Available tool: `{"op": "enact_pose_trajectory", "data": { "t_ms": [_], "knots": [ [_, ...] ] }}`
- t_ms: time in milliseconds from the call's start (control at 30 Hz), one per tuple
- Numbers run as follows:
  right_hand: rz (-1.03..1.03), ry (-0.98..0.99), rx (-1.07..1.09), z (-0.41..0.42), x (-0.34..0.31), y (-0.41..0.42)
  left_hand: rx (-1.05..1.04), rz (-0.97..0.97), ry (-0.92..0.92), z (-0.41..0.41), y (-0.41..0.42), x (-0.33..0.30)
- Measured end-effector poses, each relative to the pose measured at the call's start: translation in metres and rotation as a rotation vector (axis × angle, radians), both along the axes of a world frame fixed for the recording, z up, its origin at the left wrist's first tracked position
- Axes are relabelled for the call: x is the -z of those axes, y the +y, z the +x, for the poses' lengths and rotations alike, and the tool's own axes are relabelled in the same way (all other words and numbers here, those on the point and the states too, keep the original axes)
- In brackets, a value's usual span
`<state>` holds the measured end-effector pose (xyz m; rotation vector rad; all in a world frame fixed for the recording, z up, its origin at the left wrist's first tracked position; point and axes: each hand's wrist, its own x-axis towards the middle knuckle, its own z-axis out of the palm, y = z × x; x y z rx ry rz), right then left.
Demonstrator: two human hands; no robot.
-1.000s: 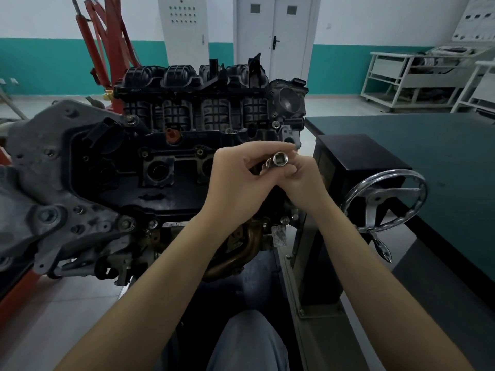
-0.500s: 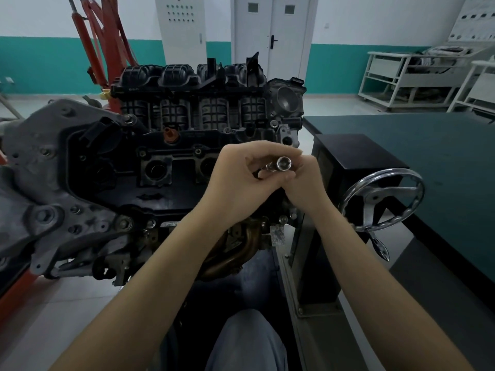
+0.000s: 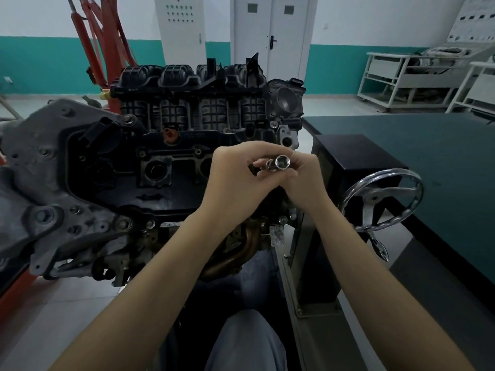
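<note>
**A:** From the head view, what have the hands got?

**B:** A chrome socket [image 3: 282,162], held in the air in front of the engine [image 3: 187,124], with its hollow mouth turned toward the camera. The left hand [image 3: 235,183] curls its fingers over the top and pinches the narrower chrome piece [image 3: 269,165] just behind the socket.

**A:** And the right?

**B:** The right hand [image 3: 304,183] is curled underneath, gripping the socket from below and from the right. The two hands touch each other.

**A:** Is there anything that holds something?

**B:** The engine's black cover has a square recess [image 3: 155,171] with a round bore in it. Something pale and shiny sits down inside, but I cannot tell what. Far right, a white rack [image 3: 396,76] carries grey clutter on its top shelf, too small to make out. A handwheel [image 3: 383,199] stands right of the hands, against the green table [image 3: 428,145].
</note>
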<state>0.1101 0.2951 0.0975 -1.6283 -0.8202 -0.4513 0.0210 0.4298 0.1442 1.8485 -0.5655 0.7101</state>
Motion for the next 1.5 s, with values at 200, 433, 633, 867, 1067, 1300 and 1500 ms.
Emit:
{"op": "enact_pose_trajectory", "data": {
  "t_ms": [200,433,633,867,1067,1300,1500],
  "knots": [
    [-0.058,0.007,-0.032,-0.0046,-0.0013,-0.0005,0.138,-0.049,0.064,0.001,0.0034,-0.0009],
    [-0.05,-0.041,0.0,-0.0001,-0.0011,-0.0036,0.017,0.032,0.013,0.0004,0.0036,-0.0026],
    [-0.033,-0.009,0.033,-0.0004,-0.0017,0.0005,0.108,-0.035,0.045,-0.0006,0.004,-0.002],
    [-0.068,-0.013,-0.007,-0.0041,-0.0017,0.0026,0.112,-0.074,0.077,-0.002,0.0043,-0.0029],
    [-0.003,0.012,0.025,-0.0014,-0.0022,0.0043,-0.029,0.084,-0.021,-0.0037,0.0016,-0.0023],
    [-0.076,-0.009,0.015,-0.0039,-0.0019,0.0013,0.105,0.016,0.075,-0.0033,0.0035,-0.0046],
    [-0.031,-0.04,0.024,-0.0005,-0.0009,0.0007,-0.025,-0.015,0.032,-0.0023,0.0019,-0.0056]
  ]
}}
